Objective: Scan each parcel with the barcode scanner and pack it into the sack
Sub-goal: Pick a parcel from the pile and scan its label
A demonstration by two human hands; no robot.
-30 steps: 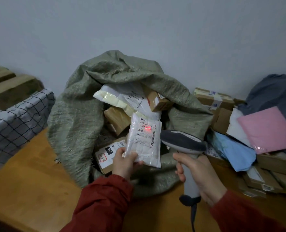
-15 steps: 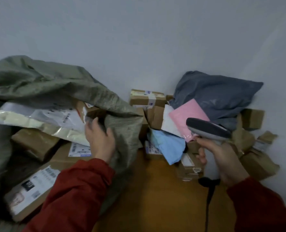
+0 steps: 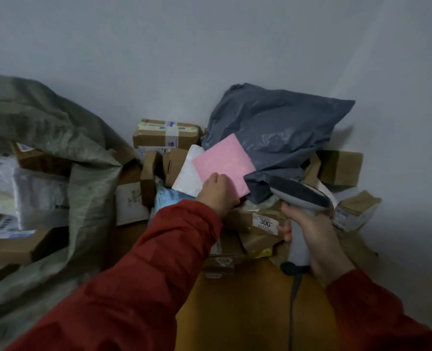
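A pink flat parcel (image 3: 222,163) lies on the pile of parcels in the corner, leaning on a white one (image 3: 187,176). My left hand (image 3: 216,192) grips the pink parcel's lower edge, fingers curled on it. My right hand (image 3: 313,236) holds the grey barcode scanner (image 3: 298,192) by its handle, head pointing left, just right of the pink parcel; its cable (image 3: 292,300) hangs down. The green woven sack (image 3: 78,153) gapes at the left, with several boxes and plastic mailers (image 3: 40,198) inside.
A large dark grey mailer bag (image 3: 275,127) tops the pile against the wall. Brown boxes (image 3: 164,134) and brown paper parcels (image 3: 260,224) surround it, with a small box (image 3: 354,211) at the right. Bare wooden tabletop (image 3: 235,312) shows in front.
The white parcel I scanned has gone into the sack. The view swung right, my left hand left the sack's mouth and took hold of the pink parcel. The scanner stays in my right hand.
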